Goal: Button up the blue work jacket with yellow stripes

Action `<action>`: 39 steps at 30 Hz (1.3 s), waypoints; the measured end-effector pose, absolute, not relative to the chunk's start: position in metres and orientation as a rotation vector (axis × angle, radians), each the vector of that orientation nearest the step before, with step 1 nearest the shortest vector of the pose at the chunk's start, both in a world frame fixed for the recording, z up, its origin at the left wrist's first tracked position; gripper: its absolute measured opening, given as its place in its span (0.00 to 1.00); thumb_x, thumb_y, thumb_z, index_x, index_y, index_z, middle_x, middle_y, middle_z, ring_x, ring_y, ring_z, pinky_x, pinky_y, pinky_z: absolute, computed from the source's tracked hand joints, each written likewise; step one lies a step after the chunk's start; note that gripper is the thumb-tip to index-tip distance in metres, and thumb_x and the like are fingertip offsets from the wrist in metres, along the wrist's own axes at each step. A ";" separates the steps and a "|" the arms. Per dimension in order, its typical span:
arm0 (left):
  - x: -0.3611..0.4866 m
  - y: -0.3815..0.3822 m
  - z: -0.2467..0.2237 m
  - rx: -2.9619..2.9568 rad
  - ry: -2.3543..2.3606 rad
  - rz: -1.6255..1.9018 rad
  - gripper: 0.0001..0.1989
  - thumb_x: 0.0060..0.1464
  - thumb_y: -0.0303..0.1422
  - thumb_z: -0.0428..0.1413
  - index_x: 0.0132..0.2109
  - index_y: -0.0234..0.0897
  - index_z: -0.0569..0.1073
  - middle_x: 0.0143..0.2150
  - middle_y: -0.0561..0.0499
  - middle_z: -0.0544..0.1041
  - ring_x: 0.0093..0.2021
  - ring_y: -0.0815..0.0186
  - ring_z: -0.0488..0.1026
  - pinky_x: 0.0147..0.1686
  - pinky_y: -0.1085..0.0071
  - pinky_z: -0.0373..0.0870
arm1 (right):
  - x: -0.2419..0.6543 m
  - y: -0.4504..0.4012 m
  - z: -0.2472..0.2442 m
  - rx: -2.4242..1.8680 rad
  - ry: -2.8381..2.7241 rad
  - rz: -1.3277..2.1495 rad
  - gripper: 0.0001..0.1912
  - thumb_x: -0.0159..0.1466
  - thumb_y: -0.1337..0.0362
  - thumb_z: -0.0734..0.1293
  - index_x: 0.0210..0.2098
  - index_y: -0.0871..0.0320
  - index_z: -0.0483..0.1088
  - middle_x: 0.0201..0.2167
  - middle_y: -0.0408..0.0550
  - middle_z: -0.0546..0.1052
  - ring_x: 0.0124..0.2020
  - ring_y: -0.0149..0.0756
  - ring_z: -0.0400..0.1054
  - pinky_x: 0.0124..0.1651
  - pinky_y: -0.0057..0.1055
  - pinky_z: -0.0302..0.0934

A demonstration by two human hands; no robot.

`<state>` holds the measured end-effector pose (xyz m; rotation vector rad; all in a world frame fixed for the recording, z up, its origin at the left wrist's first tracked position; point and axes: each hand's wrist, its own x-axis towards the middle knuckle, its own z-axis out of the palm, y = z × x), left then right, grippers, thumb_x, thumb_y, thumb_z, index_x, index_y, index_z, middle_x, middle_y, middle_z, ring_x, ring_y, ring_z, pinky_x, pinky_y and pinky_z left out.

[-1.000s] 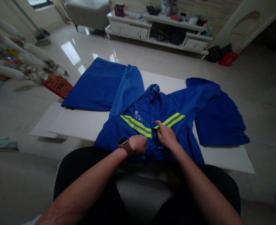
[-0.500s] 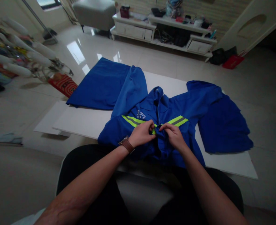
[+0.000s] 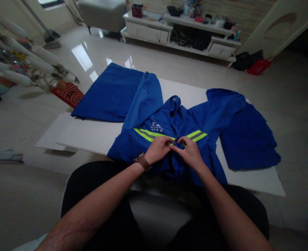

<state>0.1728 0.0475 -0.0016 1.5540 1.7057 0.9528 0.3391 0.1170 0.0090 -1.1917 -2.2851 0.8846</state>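
Observation:
A blue work jacket [image 3: 154,153] with yellow-green reflective stripes and white lettering on the chest lies over the table's near edge, its collar pointing away from me. At its front opening, level with the stripes, my left hand [image 3: 159,149] pinches one edge of the cloth. My right hand [image 3: 189,151] grips the other edge, thumb and index finger curled together. The fingertips of both hands nearly meet; whatever small fastener may be between them is hidden. Folded blue cloth [image 3: 109,92] lies left of the jacket, and more stacked blue cloth [image 3: 248,136] lies to the right.
Under the clothes is a white table [image 3: 83,137]. Beyond it stands a low white cabinet [image 3: 145,33] with clutter on top, beside a grey seat [image 3: 103,14]. A red bag [image 3: 258,66] rests on the floor at right, and a red patterned bag [image 3: 68,93] is at left.
My right thumb has moved in toward the left fingertips, and the right hand has curled closer. The left hand stays at the jacket opening. The view has shifted slightly.

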 end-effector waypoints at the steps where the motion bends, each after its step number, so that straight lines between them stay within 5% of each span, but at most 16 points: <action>1: 0.173 0.048 -0.002 1.544 1.703 0.960 0.10 0.54 0.25 0.59 0.44 0.32 0.80 0.35 0.49 0.79 0.34 0.67 0.73 0.38 0.72 0.67 | 0.340 0.119 0.007 -1.189 -2.308 0.849 0.14 0.61 0.51 0.71 0.32 0.56 0.71 0.33 0.46 0.76 0.35 0.39 0.69 0.39 0.33 0.58; 5: 0.172 0.050 -0.003 1.573 1.708 0.972 0.08 0.56 0.27 0.60 0.43 0.32 0.80 0.34 0.49 0.78 0.33 0.68 0.71 0.37 0.72 0.67 | 0.345 0.123 0.004 -1.112 -2.406 0.781 0.08 0.66 0.58 0.66 0.38 0.56 0.73 0.38 0.49 0.77 0.42 0.42 0.71 0.46 0.35 0.61; 15: 0.172 0.047 -0.003 1.736 1.871 0.864 0.16 0.64 0.26 0.50 0.51 0.39 0.80 0.41 0.47 0.72 0.40 0.64 0.71 0.42 0.69 0.67 | 0.345 0.125 0.013 -0.981 -2.504 0.791 0.09 0.67 0.68 0.61 0.36 0.55 0.74 0.36 0.49 0.74 0.38 0.40 0.69 0.42 0.33 0.60; 29: 0.165 0.057 -0.007 1.739 1.831 0.801 0.15 0.64 0.28 0.51 0.43 0.38 0.83 0.36 0.47 0.71 0.40 0.63 0.69 0.42 0.68 0.66 | 0.329 0.123 0.005 -1.241 -2.397 0.550 0.10 0.66 0.64 0.63 0.36 0.55 0.77 0.35 0.50 0.77 0.39 0.42 0.71 0.41 0.34 0.59; 39: 0.167 0.051 -0.002 1.750 1.857 0.778 0.14 0.64 0.30 0.53 0.53 0.39 0.79 0.42 0.47 0.75 0.45 0.61 0.73 0.49 0.67 0.68 | 0.338 0.128 0.007 -0.960 -2.496 0.688 0.09 0.67 0.67 0.62 0.35 0.56 0.75 0.34 0.50 0.73 0.37 0.41 0.69 0.41 0.33 0.59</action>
